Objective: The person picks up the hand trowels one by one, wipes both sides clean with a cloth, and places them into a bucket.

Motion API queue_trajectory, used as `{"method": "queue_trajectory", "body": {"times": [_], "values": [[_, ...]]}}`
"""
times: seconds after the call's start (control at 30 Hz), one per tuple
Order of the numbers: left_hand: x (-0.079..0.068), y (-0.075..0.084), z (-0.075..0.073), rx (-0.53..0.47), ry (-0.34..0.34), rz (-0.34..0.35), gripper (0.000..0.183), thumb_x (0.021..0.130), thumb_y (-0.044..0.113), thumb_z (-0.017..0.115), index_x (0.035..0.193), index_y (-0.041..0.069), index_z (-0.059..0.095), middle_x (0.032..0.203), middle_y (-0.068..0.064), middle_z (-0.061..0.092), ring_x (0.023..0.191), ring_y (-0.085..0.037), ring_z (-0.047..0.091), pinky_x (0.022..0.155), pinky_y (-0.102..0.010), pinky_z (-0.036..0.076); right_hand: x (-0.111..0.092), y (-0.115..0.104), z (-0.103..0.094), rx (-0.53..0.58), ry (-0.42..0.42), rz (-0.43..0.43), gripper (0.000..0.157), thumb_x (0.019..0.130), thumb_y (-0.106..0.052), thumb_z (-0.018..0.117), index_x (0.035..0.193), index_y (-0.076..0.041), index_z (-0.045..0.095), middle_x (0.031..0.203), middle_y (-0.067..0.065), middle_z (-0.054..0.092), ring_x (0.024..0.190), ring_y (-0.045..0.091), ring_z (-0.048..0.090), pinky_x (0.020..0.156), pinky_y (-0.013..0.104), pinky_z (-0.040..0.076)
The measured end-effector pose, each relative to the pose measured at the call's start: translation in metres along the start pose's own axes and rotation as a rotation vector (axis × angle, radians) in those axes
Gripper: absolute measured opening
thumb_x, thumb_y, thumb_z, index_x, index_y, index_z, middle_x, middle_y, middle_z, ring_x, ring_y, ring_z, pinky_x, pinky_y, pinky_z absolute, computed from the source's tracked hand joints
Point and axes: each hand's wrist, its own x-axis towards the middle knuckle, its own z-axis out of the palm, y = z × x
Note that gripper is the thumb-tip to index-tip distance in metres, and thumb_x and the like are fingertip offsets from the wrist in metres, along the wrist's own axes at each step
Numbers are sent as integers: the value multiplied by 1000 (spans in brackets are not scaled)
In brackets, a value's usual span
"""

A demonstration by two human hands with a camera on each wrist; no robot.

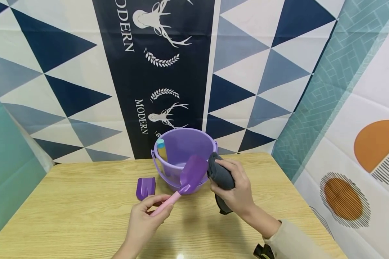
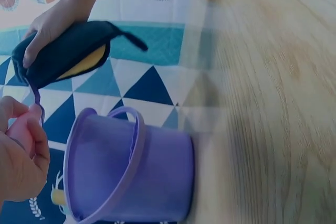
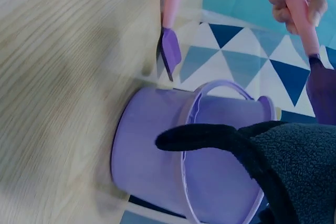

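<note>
My left hand [image 1: 144, 220] grips the pink handle of a toy shovel [image 1: 193, 172], its purple blade tilted up in front of the bucket. In my right hand [image 1: 238, 190] is a folded dark grey cloth [image 1: 221, 175], right at the blade's edge in the head view. The left wrist view shows a yellowish inner side on the cloth [image 2: 68, 51] and a loop trailing off one end. Behind both hands a purple bucket [image 1: 191, 138] stands upright, its handle hanging down at the front. A teal-capped yellow bottle [image 1: 162, 151] leans inside its left wall.
Left of the bucket a second purple shovel [image 1: 146, 187] lies on the wooden table [image 1: 84, 201]; its pink handle shows in the right wrist view. A patterned wall covering [image 1: 168, 79] rises directly behind the table, with more hangings at both sides.
</note>
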Motion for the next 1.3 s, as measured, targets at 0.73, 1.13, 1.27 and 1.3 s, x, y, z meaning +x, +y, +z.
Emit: {"method": "queue_trajectory", "body": {"times": [0.73,1.13,1.27,1.3], "values": [[-9,17,22,-232,-76,-32,21,82,7,69,101,-1,69,78,4,64,47,-5,50,44,-22,46,-2,-7,20,-110,157,-326,36,85,-32,64,99,1,62,94,23,57,83,31,57,77,30,49],[-9,15,15,-129,-78,-77,16,81,18,71,96,12,73,75,3,64,46,-7,52,63,-23,45,14,-7,13,-121,209,-373,33,84,-29,66,97,1,62,92,24,57,80,31,55,72,33,48],[-9,12,15,-145,-77,-78,18,81,13,72,98,8,72,77,2,65,45,-7,51,51,-20,46,16,-11,16,-134,208,-458,29,83,-27,66,94,-1,63,89,22,57,76,29,54,64,37,46],[-8,12,15,-149,-74,-78,19,81,12,72,98,7,72,77,2,65,45,-7,51,50,-20,46,16,-12,17,-135,205,-482,28,83,-27,66,94,-1,63,88,21,57,75,29,53,63,37,46]]}}
